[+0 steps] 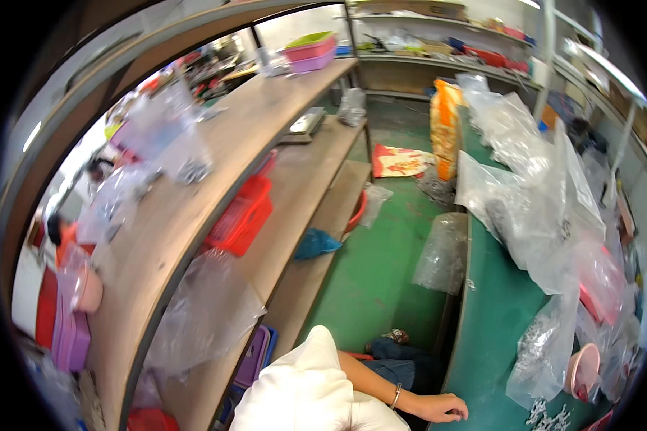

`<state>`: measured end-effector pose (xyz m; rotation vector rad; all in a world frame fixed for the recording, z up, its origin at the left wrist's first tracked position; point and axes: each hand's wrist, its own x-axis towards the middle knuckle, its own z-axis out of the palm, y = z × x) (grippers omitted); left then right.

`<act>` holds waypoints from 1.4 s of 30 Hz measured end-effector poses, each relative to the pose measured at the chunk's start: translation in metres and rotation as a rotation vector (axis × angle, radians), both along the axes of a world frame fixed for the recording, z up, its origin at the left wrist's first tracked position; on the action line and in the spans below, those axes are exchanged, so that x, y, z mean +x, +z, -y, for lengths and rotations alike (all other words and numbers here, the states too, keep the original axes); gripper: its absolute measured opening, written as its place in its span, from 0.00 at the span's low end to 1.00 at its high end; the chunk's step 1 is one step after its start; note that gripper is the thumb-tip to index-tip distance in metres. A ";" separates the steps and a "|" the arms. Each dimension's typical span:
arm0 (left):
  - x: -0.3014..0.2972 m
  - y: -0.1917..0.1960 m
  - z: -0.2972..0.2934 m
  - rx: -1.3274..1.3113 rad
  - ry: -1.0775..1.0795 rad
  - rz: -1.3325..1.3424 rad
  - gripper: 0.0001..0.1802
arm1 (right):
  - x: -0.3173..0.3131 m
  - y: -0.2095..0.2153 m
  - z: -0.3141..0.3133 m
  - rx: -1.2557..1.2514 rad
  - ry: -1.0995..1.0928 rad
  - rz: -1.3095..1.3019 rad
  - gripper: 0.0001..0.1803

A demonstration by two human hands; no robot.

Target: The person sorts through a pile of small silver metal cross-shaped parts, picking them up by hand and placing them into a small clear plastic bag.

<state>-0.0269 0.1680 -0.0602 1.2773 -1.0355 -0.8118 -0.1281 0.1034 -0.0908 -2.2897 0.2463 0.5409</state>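
Observation:
My left hand (pixel 444 408) rests at the near edge of the green table (pixel 497 337), its fingers curled in and nothing showing in them. A thin bracelet circles that wrist, and the arm comes out of a white short sleeve (pixel 305 373). Nearest on the tabletop, to the right of the hand, lies a loose pile of small pale grey parts (pixel 548 416). Beside the pile are a clear plastic bag (pixel 540 352) holding similar small parts and a pink cup (pixel 586 368) tipped toward me. My right hand is out of the picture.
Large clear plastic bags (pixel 532 215) cover much of the table. An orange and white sack (pixel 446 129) stands at its far end. Wooden shelving (pixel 187 215) runs along the left, with a red basket (pixel 243 215) and a scale (pixel 304 126). A plastic bag (pixel 441 253) hangs off the table edge.

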 end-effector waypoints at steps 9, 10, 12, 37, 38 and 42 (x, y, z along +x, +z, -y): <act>-0.031 -0.010 -0.040 -0.084 0.107 0.267 0.11 | 0.070 0.008 -0.163 0.326 0.362 0.191 0.08; -0.036 -0.009 -0.040 -0.125 0.088 0.206 0.11 | 0.075 0.014 -0.177 0.351 0.391 0.205 0.08; -0.043 -0.010 -0.043 -0.198 0.038 0.313 0.11 | 0.077 0.023 -0.203 0.380 0.441 0.222 0.08; -0.088 0.027 0.121 -0.102 -0.555 0.643 0.25 | -0.217 0.101 -0.019 0.116 -0.956 0.446 0.10; -0.093 0.027 0.142 -0.119 -0.529 0.673 0.26 | -0.214 0.105 -0.002 0.047 -1.057 0.489 0.09; -0.113 0.016 0.231 -0.291 -0.307 0.743 0.28 | -0.208 0.082 0.090 -0.372 -1.202 0.765 0.13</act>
